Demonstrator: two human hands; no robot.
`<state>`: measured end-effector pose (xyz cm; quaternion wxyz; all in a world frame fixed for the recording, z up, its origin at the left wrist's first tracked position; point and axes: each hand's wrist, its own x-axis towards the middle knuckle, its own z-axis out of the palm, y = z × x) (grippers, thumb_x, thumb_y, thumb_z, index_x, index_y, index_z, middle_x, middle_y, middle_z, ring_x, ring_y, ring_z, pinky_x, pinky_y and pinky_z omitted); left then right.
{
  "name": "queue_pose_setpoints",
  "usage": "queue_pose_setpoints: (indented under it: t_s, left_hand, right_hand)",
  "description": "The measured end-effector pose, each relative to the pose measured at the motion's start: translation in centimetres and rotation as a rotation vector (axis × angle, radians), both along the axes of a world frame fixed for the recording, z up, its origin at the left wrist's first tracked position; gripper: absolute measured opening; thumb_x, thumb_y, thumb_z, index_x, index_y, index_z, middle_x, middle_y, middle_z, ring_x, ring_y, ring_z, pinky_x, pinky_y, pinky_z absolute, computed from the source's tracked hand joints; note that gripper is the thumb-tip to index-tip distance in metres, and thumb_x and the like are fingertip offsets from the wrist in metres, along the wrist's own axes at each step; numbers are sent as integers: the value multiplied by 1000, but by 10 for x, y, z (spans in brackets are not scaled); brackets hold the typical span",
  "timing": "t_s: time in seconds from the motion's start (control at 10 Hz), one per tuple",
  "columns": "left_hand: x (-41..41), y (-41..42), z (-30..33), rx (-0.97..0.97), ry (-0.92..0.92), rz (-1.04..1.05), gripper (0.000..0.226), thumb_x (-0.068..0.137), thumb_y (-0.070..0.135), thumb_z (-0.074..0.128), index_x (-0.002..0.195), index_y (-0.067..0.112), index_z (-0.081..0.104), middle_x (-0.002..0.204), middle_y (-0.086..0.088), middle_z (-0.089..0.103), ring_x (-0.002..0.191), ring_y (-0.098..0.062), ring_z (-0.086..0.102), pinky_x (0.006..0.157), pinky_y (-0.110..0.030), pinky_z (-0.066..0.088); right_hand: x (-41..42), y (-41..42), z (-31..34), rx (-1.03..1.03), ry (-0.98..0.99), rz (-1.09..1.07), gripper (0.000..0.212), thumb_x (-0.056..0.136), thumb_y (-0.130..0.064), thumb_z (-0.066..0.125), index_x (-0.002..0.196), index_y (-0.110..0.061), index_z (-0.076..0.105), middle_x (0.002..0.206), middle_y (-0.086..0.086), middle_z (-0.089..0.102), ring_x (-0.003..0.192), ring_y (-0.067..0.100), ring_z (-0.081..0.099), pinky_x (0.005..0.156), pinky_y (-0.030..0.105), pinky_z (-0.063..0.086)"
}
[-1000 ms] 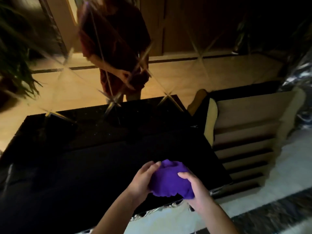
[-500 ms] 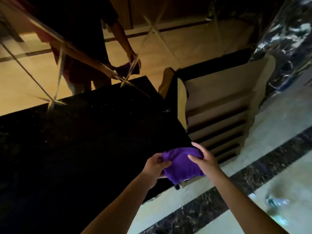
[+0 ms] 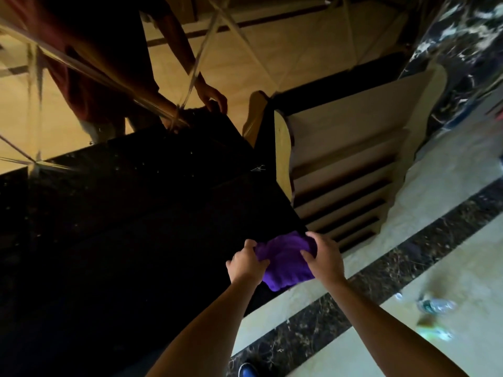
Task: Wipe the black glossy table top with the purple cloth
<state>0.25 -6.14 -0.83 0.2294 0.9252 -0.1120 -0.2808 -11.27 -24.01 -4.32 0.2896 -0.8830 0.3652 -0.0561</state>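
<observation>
The purple cloth [image 3: 285,261] is held bunched into a wad at the near right corner of the black table top [image 3: 122,227], partly over the glossy surface and partly hanging past the table's front edge. The left hand [image 3: 246,263] is closed on the cloth's left side, fingers curled into the folds, while the right hand [image 3: 324,257] is clamped over its right side with the fingertips pressed down on top. The cloth seems to be gathered this way so that a thick pad is formed and can be pushed across the table without trailing loose ends; whether it already presses on the table or is lifted just above it cannot be told. Most of the table top, stretching away to the left of the cloth, is judged not yet wiped, with pale specks visible toward its far edge. A mirrored wall [image 3: 81,77] stands behind the table, and a slatted wooden panel [image 3: 348,159] lies just to the table's right.
</observation>
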Motion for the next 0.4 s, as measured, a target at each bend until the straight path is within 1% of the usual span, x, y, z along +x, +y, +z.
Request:
queue_pose_setpoints:
  t_s: [0.1, 0.2, 0.3, 0.4]
  left_hand:
    - [5, 2, 0, 59, -74, -71, 61, 73, 49, 69, 127, 30, 48, 114, -2, 71, 116, -29, 59, 98, -44, 37]
    - [11, 2, 0, 83, -102, -130, 64, 72, 51, 70, 129, 29, 50, 123, -2, 65, 121, -29, 51, 98, -45, 38]
    - [16, 10, 7, 97, -101, -197, 65, 72, 49, 73, 130, 29, 52, 129, -4, 59, 124, -29, 49, 100, -45, 39]
    - [24, 22, 15, 77, -88, -311, 72, 69, 49, 76, 133, 31, 50, 134, -5, 53, 128, -30, 45, 103, -47, 39]
  right_hand:
    - [1, 1, 1, -74, 70, -34, 68, 77, -33, 83, 136, -14, 56, 133, 8, 63, 122, 33, 57, 99, 48, 50]
    - [8, 2, 2, -63, 154, -48, 67, 78, -36, 81, 137, -15, 55, 137, 8, 59, 126, 33, 55, 100, 48, 49]
    - [12, 3, 5, -59, 214, -35, 63, 79, -36, 79, 135, -16, 58, 136, 8, 60, 124, 33, 56, 99, 48, 51]
    - [25, 5, 11, -66, 277, -65, 60, 78, -34, 76, 133, -20, 59, 136, 8, 59, 125, 34, 56, 99, 49, 50]
